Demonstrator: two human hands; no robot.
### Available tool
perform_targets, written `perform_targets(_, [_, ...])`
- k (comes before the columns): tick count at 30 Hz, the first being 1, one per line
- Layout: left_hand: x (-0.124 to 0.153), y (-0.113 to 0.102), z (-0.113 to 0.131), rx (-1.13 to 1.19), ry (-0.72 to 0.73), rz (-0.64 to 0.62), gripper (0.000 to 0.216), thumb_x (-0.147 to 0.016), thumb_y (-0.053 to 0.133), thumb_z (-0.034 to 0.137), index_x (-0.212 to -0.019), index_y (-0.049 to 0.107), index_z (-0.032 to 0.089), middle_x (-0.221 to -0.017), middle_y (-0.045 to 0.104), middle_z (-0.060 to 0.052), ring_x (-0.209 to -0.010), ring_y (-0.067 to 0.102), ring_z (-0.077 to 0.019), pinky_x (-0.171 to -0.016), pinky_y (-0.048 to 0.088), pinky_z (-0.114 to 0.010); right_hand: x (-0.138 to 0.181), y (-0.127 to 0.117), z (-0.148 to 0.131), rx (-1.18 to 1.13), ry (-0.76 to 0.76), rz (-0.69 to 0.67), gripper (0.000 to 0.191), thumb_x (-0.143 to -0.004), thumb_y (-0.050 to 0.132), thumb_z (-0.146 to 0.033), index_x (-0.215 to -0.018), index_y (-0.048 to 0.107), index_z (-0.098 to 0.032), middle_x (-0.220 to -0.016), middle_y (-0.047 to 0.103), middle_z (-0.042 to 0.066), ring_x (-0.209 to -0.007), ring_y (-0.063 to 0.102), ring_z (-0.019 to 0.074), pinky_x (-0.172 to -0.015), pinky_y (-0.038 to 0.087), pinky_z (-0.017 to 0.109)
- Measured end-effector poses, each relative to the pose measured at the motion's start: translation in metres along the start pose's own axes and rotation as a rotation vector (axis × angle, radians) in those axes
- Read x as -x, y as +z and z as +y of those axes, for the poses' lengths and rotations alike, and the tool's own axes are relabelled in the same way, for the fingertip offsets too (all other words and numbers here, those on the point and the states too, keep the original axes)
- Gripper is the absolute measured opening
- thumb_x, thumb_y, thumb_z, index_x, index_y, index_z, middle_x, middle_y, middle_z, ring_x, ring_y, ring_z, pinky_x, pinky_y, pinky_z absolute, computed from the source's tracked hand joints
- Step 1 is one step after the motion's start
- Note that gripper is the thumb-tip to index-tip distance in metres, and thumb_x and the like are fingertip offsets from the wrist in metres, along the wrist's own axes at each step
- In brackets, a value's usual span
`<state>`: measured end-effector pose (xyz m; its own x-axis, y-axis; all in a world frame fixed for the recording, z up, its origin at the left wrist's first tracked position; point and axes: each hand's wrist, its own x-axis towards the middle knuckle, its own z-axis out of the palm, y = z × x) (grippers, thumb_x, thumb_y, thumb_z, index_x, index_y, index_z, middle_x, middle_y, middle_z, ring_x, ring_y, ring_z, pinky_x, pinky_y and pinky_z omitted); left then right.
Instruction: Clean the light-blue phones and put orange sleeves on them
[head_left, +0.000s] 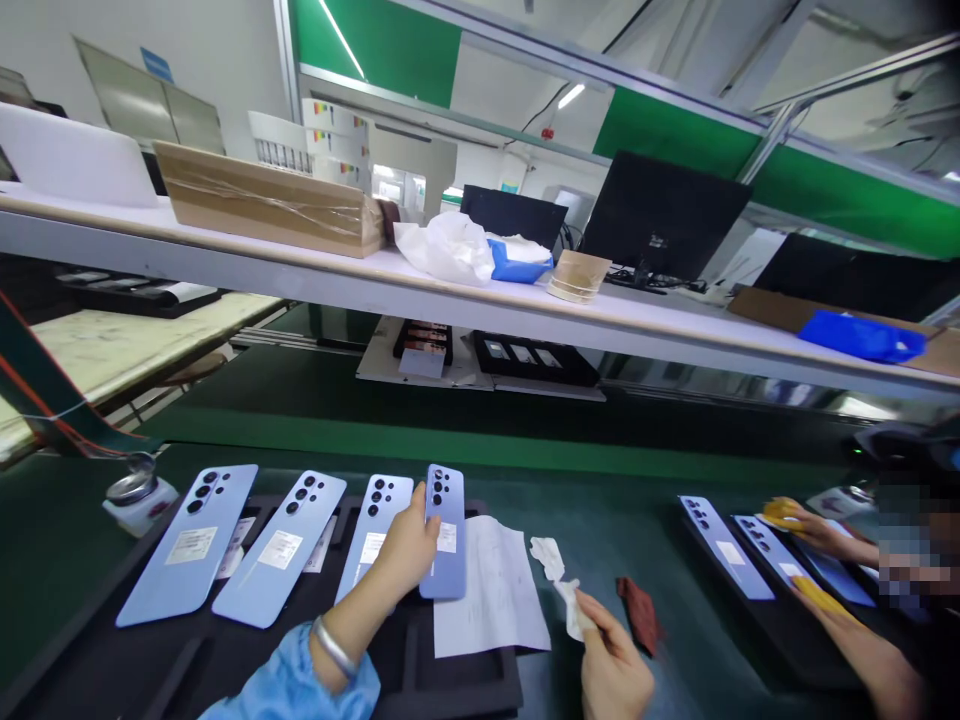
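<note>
My left hand [405, 548] is closed on a light blue phone back cover [445, 535], holding it upright over a black foam tray [442, 680]. Three more blue phone covers [279, 550] lean in a row in the tray to its left, each with a white label. My right hand [611, 665] pinches a crumpled white wipe [559, 580] to the right of the tray. A white sheet of paper [491, 590] lies on the tray between my hands. A silver bangle and a blue sleeve show on my left wrist.
A small dark red cloth [640, 612] lies by my right hand. A small capped bottle [135, 495] stands at the left. At the right, another person's hands [825, 535] with yellow fingertips work on more blue covers [724, 548]. A shelf overhead carries a cardboard box [270, 205] and monitors.
</note>
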<state>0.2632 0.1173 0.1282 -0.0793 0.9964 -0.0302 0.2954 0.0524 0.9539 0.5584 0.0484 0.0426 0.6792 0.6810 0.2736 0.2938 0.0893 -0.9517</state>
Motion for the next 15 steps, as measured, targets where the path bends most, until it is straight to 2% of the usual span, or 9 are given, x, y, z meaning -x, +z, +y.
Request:
perform_targets(2, [0.009,0.001,0.004,-0.124,0.031,-0.007,0.062,-0.086,0.055,0.022,-0.144,0.040,0.009,-0.126,0.061,-0.024,-0.119,0.057,-0.0373,-0.101,0.039,-0.048,0.000,-0.001,0.003,-0.014,0.025,0.039,0.028,-0.063,0.071,-0.042,-0.077,0.077,-0.018,-0.091,0.077,0.011,-0.090,0.072,0.0291,-0.087,0.057,0.036])
perform_targets(4, [0.018,0.001,0.010,-0.213,0.066,-0.018,0.058,-0.087,0.052,0.023,-0.142,0.044,0.007,-0.140,0.049,-0.026,-0.128,0.048,-0.0405,-0.107,0.034,-0.053,-0.001,0.001,0.001,-0.024,0.040,0.046,0.030,-0.062,0.072,-0.043,-0.077,0.077,-0.018,-0.091,0.077,0.011,-0.090,0.071,0.0290,-0.086,0.057,0.035])
perform_targets(6, [0.026,-0.002,0.015,-0.323,0.142,-0.040,0.054,-0.089,0.046,0.022,-0.141,0.046,0.007,-0.149,0.041,-0.023,-0.135,0.041,-0.0387,-0.111,0.031,-0.054,-0.002,0.004,-0.002,-0.019,0.048,0.035,0.032,-0.062,0.072,-0.045,-0.076,0.077,-0.017,-0.091,0.077,0.010,-0.091,0.071,0.0286,-0.088,0.056,0.035])
perform_targets(8, [0.035,-0.013,0.013,-0.448,0.280,-0.069,0.053,-0.092,0.041,0.023,-0.144,0.043,0.011,-0.149,0.042,-0.018,-0.137,0.041,-0.0323,-0.111,0.036,-0.049,-0.003,0.005,-0.004,-0.012,0.052,0.045,0.033,-0.062,0.071,-0.046,-0.077,0.077,-0.016,-0.091,0.076,0.010,-0.092,0.071,0.0281,-0.090,0.055,0.034])
perform_targets(10, [0.043,-0.035,0.003,-0.544,0.443,-0.092,0.052,-0.095,0.039,0.025,-0.146,0.039,0.018,-0.146,0.048,-0.012,-0.132,0.048,-0.0258,-0.109,0.043,-0.042,-0.003,0.003,-0.002,-0.005,0.077,0.083,0.036,-0.063,0.070,-0.046,-0.080,0.076,-0.015,-0.093,0.076,0.010,-0.094,0.070,0.0279,-0.093,0.053,0.034])
perform_targets(12, [0.052,-0.065,-0.017,-0.598,0.547,-0.095,0.048,-0.097,0.043,0.028,-0.144,0.043,0.026,-0.137,0.058,-0.007,-0.123,0.056,-0.0218,-0.103,0.049,-0.035,-0.004,0.000,0.000,0.012,0.123,0.120,0.040,-0.062,0.070,-0.047,-0.085,0.076,-0.015,-0.095,0.076,0.009,-0.097,0.069,0.0281,-0.094,0.053,0.034])
perform_targets(15, [0.064,-0.110,-0.047,-0.657,0.565,0.057,0.031,-0.095,0.050,0.034,-0.123,0.062,0.029,-0.114,0.070,-0.003,-0.103,0.068,-0.0226,-0.088,0.057,-0.030,-0.003,0.001,0.001,-0.011,0.170,0.145,0.042,-0.061,0.072,-0.046,-0.091,0.075,-0.017,-0.099,0.075,0.008,-0.098,0.068,0.0275,-0.091,0.054,0.033])
